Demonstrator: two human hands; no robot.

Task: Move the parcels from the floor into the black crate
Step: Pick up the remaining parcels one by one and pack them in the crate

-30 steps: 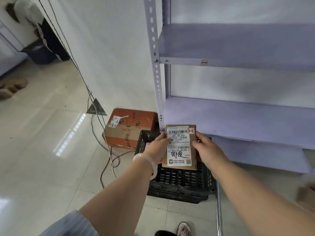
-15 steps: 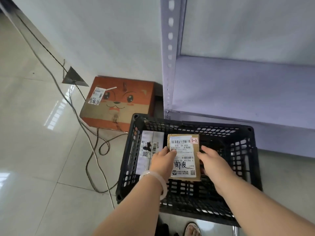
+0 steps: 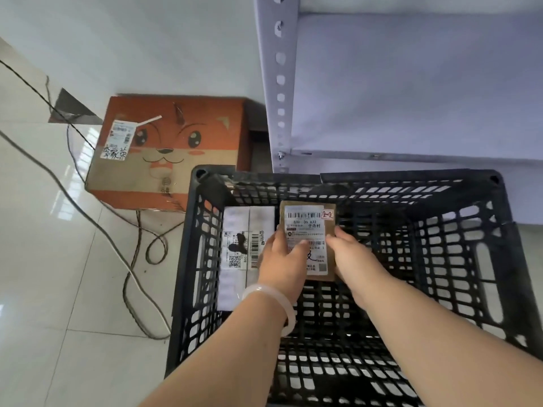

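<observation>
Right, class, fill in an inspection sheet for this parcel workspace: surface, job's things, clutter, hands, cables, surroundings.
Surface: glossy tiled floor.
Job's things: black crate on the floor; brown parcel held inside it; white parcel lying inside, left; labelled fox-face carton outside, beside it.
Clutter: dark triangular piece by the wall.
Hands: left hand and right hand grip the brown parcel.
Cables: loose cables trail across the floor.
Surroundings: grey metal shelving behind the crate.

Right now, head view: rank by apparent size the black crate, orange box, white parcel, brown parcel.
1. black crate
2. orange box
3. white parcel and brown parcel: not ranked. White looks longer, but left hand and right hand cover part of the brown one.
</observation>
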